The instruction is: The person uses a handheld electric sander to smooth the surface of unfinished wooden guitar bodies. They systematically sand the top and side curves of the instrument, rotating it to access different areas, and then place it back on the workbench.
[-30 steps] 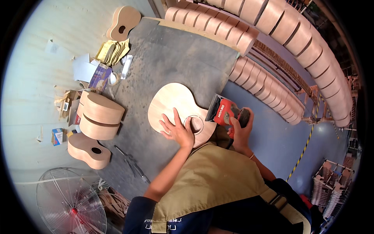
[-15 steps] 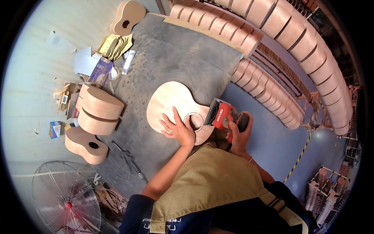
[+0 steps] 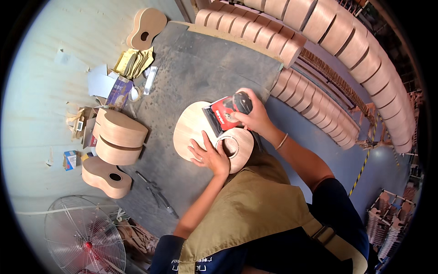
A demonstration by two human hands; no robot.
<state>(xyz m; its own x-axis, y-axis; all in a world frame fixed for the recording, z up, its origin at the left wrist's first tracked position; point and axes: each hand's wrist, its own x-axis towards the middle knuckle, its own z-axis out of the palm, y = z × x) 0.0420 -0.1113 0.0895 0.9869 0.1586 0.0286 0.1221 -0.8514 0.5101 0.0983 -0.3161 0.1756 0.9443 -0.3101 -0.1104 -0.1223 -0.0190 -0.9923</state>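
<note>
A pale wooden guitar body (image 3: 188,125) with a round sound hole lies top up on the dark workbench, against my apron. My left hand (image 3: 213,158) is spread flat on it, thumb by the sound hole and fingers apart. In my right hand (image 3: 253,114) is a red and black electric sander (image 3: 223,114), gripped by its dark rear end. Its flat pad rests on the guitar's top, just beyond the sound hole. The pad's underside is hidden.
Several guitar bodies (image 3: 119,132) stand along the bench's left side, another (image 3: 148,27) at the far left. A cable with a dark connector (image 3: 157,194) lies near the left edge. A wire fan (image 3: 86,237) stands lower left. Long rows of bodies (image 3: 315,102) fill racks at right.
My right hand has moved the sander left and away from me, from the guitar's right edge onto its top. My left hand stays flat on the wood.
</note>
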